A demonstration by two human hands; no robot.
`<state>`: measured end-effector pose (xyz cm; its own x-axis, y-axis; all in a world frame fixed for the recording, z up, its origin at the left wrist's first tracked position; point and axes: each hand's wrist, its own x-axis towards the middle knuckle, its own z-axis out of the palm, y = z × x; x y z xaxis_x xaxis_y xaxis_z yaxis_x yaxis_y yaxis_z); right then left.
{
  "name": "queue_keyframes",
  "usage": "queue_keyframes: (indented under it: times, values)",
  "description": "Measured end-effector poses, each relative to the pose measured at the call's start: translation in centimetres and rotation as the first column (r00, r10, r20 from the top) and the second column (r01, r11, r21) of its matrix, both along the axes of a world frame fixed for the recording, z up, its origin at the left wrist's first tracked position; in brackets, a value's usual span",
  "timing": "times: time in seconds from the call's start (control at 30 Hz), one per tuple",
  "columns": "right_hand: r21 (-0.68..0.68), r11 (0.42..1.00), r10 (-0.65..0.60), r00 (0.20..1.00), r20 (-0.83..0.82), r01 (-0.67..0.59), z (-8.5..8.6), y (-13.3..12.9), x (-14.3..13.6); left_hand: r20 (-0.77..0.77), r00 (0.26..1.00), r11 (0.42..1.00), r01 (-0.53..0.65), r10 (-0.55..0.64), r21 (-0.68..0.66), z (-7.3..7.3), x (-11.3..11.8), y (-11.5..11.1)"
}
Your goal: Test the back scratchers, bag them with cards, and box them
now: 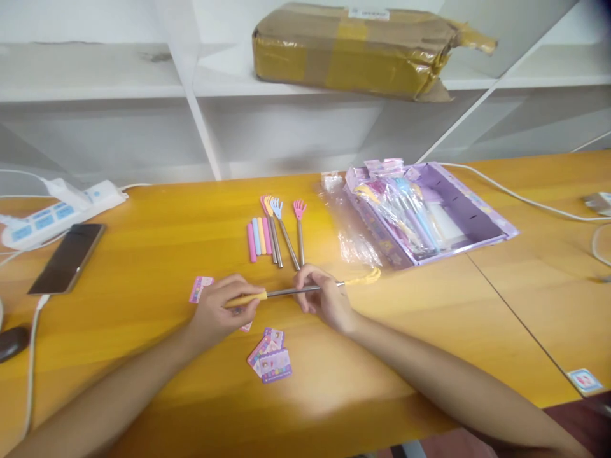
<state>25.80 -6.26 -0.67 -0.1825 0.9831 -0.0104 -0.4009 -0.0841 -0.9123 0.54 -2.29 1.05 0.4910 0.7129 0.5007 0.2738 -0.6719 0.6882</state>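
My left hand [222, 308] is closed around the yellow handle of a back scratcher [286, 292]. Its metal rod runs to the right through the fingers of my right hand [324, 296], and the yellow claw head sticks out past them. Behind my hands lie several metal rods [287, 242] with pink, yellow and blue claw heads. Beside these, a row of coloured handles [258, 238] rests on the table. Small printed cards [275, 366] are piled nearer to me, and another card [200, 289] lies behind my left hand.
A purple box [458, 197] with wrapped scratchers stands at the back right, clear plastic bags [356, 238] beside it. At left are a phone [67, 257], a power strip [62, 213] and a mouse [13, 343]. A taped carton [353, 51] sits on the shelf.
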Motion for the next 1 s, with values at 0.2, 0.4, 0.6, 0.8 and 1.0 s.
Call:
queue_keyframes:
  times: [0.2,0.4,0.6,0.8,1.0]
  values:
    - [-0.015,1.000,-0.005,1.000,-0.028,0.004,-0.4,0.0,-0.3,0.009,1.000,1.000,-0.002,0.002,0.026,0.1,0.2,-0.5]
    - [-0.028,1.000,-0.004,0.998,-0.059,0.002,-0.7,-0.3,-0.8,0.009,1.000,0.997,-0.024,0.023,0.077,0.0,0.6,-1.4]
    - [0.007,1.000,0.022,0.996,-0.082,-0.021,-0.8,-0.9,-1.9,0.021,1.000,0.997,-0.011,0.009,0.075,0.1,1.2,-2.1]
    - [0.022,0.999,0.031,0.996,-0.078,-0.030,-0.8,-1.5,-3.1,0.018,1.000,0.995,0.009,-0.011,0.098,0.1,1.8,-2.7]
    - [0.053,0.996,0.069,0.998,-0.011,-0.069,-0.5,-1.9,-2.5,0.031,0.998,0.993,0.054,-0.058,0.101,0.1,1.5,-2.3]
